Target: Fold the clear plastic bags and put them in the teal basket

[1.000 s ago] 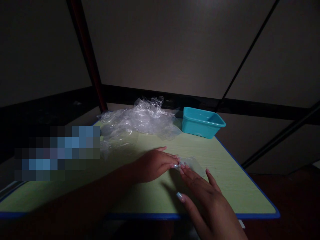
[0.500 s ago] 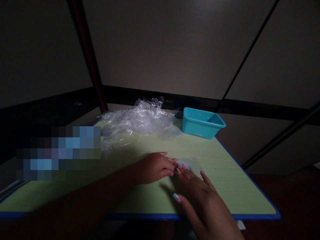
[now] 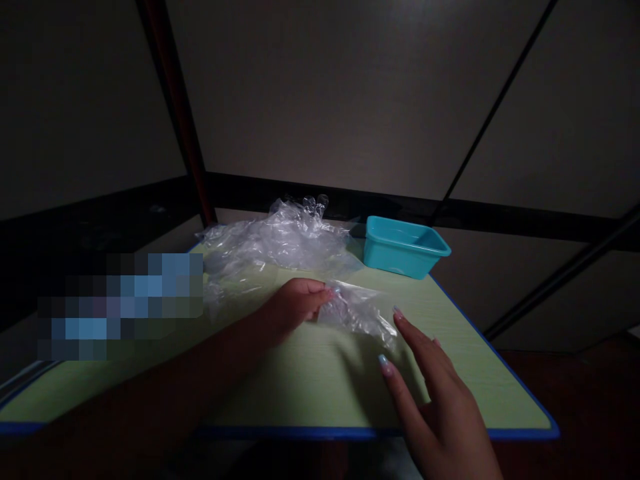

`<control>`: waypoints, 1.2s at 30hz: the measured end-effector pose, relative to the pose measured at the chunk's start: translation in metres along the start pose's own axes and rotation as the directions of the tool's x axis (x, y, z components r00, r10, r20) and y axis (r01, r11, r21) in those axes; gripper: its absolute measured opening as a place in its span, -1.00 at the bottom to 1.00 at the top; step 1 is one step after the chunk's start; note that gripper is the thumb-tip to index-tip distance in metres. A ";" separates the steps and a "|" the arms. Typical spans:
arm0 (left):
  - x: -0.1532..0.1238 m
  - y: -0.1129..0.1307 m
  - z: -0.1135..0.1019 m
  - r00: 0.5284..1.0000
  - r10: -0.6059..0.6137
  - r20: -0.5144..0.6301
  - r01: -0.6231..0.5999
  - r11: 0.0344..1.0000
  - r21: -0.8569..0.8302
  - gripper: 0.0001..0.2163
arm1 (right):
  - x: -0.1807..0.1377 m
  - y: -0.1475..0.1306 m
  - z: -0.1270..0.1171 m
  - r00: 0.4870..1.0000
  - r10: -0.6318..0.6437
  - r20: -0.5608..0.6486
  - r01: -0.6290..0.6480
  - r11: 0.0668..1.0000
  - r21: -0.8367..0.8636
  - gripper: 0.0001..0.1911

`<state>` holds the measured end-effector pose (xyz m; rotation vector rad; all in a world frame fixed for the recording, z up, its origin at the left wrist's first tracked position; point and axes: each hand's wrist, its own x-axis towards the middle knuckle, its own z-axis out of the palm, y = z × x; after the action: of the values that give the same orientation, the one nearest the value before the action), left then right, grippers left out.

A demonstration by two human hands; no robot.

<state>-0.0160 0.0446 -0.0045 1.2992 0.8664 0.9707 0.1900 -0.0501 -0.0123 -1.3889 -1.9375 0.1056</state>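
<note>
Above the middle of the table, my left hand (image 3: pixel 300 300) pinches one end of a clear disposable plastic glove (image 3: pixel 357 313). The thin film is crumpled and stretches out to the right, its loose end hanging near my right hand (image 3: pixel 437 393). That hand is open, thumb and forefinger spread apart, with nothing visible between them. Behind my left hand lies a heap of clear plastic gloves (image 3: pixel 285 240), with a few finger shapes sticking up at its top.
A turquoise plastic basin (image 3: pixel 400 257) stands at the table's back right corner. The pale green table (image 3: pixel 280 387) has a blue edge. Dark wall panels rise behind it. A blurred-out bluish patch covers the left side.
My left hand has lifted the glove off the tabletop, moving slightly back and left. My right hand has drawn away to the right and spread its fingers.
</note>
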 end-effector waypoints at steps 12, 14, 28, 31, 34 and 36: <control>0.008 -0.007 -0.008 0.904 -0.344 -0.255 0.301 0.934 -0.192 -0.69 | -0.001 0.008 0.006 0.998 0.059 -0.015 -0.059 0.998 -0.034 -0.41; 0.009 -0.008 -0.008 0.902 -0.342 -0.266 0.314 0.939 -0.142 -0.70 | -0.001 0.009 0.007 0.999 0.045 0.014 -0.044 0.997 -0.059 -0.42; 0.001 -0.010 -0.022 0.950 0.100 -0.297 0.131 0.734 0.666 -0.59 | 0.000 0.003 0.001 0.950 -0.080 0.303 0.151 0.964 -0.217 -0.54; 0.000 -0.007 -0.022 0.956 0.062 -0.287 0.155 0.723 0.673 -0.60 | 0.001 0.004 0.001 0.953 -0.063 0.295 0.133 0.966 -0.222 -0.52; 0.001 -0.007 -0.021 0.963 0.019 -0.268 0.162 0.756 0.635 -0.60 | 0.000 0.004 0.002 0.958 -0.064 0.279 0.129 0.966 -0.222 -0.52; 0.002 -0.008 -0.021 0.972 -0.032 -0.235 0.166 0.799 0.578 -0.61 | -0.001 0.005 0.002 0.959 -0.064 0.278 0.129 0.966 -0.224 -0.52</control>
<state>-0.0337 0.0535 -0.0146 1.6729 1.4796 0.7844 0.1924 -0.0480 -0.0164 -1.4935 -2.3038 0.0119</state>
